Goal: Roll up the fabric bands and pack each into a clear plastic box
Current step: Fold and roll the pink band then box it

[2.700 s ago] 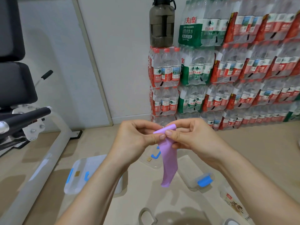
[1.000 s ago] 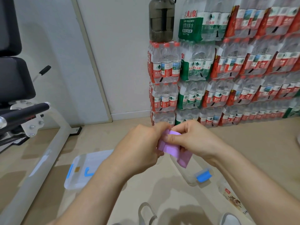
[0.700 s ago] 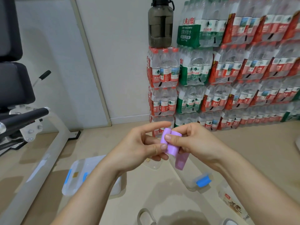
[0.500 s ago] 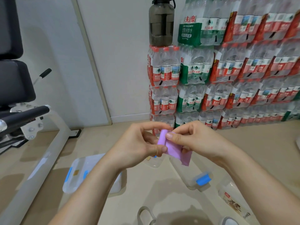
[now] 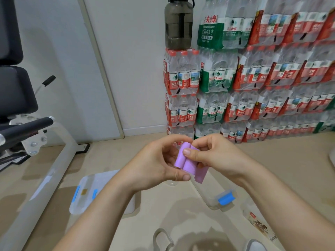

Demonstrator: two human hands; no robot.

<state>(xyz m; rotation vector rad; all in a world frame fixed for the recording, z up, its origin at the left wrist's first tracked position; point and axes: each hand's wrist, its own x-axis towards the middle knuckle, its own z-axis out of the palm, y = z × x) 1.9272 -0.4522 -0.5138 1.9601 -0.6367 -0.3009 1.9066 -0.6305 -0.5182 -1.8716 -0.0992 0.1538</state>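
I keep both hands up in front of me; my left hand (image 5: 154, 165) curls round the lilac fabric band (image 5: 183, 160), forefinger over the top of the roll and thumb under it, and my right hand (image 5: 213, 156) pinches the same roll from the other side, thumb pad flat on its front; the band sits between the two hands, touching both, off the floor. A couple of seconds back it hung down from my fingertips as a long strip; now most of it is wound into a thick roll and only a short loose tail (image 5: 200, 175) sticks out below my right thumb; I judge the rolling nearly done, with a last turn or two left before packing. Under my right wrist, on the floor, lies an open clear plastic box (image 5: 210, 194) with a blue latch (image 5: 226, 198); that looks the likely home for this roll. Below and left of my left forearm sits a lidded clear box (image 5: 87, 194) with blue clips. Beyond my hands, against the wall, stand stacked packs of bottled water (image 5: 253, 87), a dark jug (image 5: 178, 24) on top.
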